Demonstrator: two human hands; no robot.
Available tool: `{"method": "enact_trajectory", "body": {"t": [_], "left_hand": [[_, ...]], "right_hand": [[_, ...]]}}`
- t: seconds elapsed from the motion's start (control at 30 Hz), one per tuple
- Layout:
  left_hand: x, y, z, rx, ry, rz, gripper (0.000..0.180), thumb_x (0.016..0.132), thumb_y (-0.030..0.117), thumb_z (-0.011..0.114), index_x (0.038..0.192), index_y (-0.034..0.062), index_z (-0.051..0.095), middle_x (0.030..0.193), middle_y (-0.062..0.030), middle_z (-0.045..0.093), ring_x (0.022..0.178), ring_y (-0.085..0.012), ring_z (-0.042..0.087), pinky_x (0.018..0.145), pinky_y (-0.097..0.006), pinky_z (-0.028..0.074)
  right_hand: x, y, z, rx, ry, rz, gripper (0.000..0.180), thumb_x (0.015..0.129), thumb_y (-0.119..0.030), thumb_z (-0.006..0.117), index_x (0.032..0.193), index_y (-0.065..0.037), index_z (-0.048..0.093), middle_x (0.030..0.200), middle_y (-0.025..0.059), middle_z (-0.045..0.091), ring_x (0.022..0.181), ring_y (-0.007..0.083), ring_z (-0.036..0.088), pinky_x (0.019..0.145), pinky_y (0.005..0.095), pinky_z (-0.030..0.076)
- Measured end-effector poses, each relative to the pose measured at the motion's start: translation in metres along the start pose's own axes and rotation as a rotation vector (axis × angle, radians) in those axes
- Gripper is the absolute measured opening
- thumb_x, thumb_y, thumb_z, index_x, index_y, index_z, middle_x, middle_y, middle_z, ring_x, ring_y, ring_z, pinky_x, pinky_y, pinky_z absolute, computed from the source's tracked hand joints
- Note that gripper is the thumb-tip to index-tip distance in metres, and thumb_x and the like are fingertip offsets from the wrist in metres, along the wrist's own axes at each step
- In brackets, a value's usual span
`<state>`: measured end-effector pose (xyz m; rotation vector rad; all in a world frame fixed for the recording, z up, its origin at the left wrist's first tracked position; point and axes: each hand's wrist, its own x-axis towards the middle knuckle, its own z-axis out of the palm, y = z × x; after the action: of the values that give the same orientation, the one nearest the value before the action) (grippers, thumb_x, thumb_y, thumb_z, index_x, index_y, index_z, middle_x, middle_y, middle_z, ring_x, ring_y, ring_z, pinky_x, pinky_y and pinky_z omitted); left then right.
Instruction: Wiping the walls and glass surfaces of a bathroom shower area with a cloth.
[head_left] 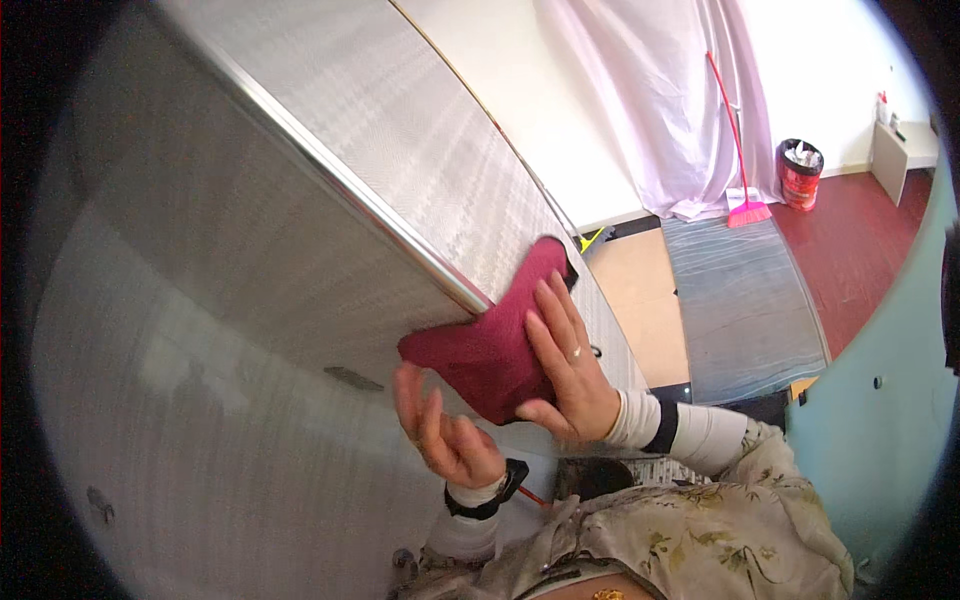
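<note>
Right grip spread flat on the maroon cloth, over the metal trim; left grip loosely curled beside it! Wiping, it seems; another stroke would want steady pressure.

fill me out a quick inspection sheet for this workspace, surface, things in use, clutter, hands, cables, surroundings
Surface: grey streaked panel with a shiny metal trim along its edge
Things in use: maroon cloth lying over the trim's near end
Clutter: pink broom by the curtain; red bin with white contents
Hands: right hand spread on the cloth; left hand beside its lower left edge, fingers partly curled, contact unclear
Cables: nothing seen
Surroundings: pale pink curtain, grey mat, reddish floor
</note>
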<state>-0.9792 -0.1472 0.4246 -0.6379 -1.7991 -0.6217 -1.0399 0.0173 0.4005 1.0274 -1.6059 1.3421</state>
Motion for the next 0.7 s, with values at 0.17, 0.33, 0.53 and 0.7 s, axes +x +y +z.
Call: {"method": "enact_trajectory", "body": {"t": [0.17,0.33,0.53,0.7], "left_hand": [[-0.042,-0.023,0.043,-0.055,0.043,-0.243,0.084,0.092,0.049,0.046,0.15,0.002,0.006,0.153,-0.0303,0.0,0.142,-0.0443,0.005,0.113,-0.054,0.011],[-0.024,-0.009,0.079,0.352,-0.033,-0.017,0.087,0.092,0.057,0.04,0.151,0.005,0.003,0.152,-0.0312,-0.006,0.141,-0.0476,-0.002,0.111,-0.059,0.004],[-0.022,-0.012,0.077,0.498,-0.058,0.081,0.087,0.091,0.063,0.032,0.151,0.0071,0.004,0.152,-0.032,-0.006,0.14,-0.0522,-0.003,0.108,-0.067,0.002],[-0.03,-0.018,0.077,0.487,-0.034,0.056,0.085,0.09,0.066,0.025,0.152,0.0121,0.003,0.151,-0.0329,-0.006,0.139,-0.0536,-0.004,0.104,-0.072,0.002]], "right_hand": [[0.076,0.015,-0.018,-0.01,0.008,-0.055,0.088,0.085,-0.05,0.059,0.146,0.002,0.023,0.15,0.0317,0.015,0.138,0.0512,0.013,0.113,0.053,0.016],[0.177,0.038,-0.031,0.032,0.067,-0.172,0.091,0.086,-0.059,0.055,0.145,0.001,0.022,0.147,0.032,0.022,0.136,0.0476,0.024,0.113,0.0476,0.02],[0.142,0.087,-0.025,0.061,0.002,-0.12,0.098,0.078,-0.068,0.058,0.142,0.0,0.031,0.148,0.0348,0.014,0.138,0.052,0.013,0.112,0.0544,0.017],[-0.08,0.163,0.011,0.253,-0.097,0.341,0.077,0.082,-0.049,0.059,0.136,0.003,0.038,0.148,0.027,0.025,0.138,0.0435,0.02,0.114,0.048,0.014]]}}
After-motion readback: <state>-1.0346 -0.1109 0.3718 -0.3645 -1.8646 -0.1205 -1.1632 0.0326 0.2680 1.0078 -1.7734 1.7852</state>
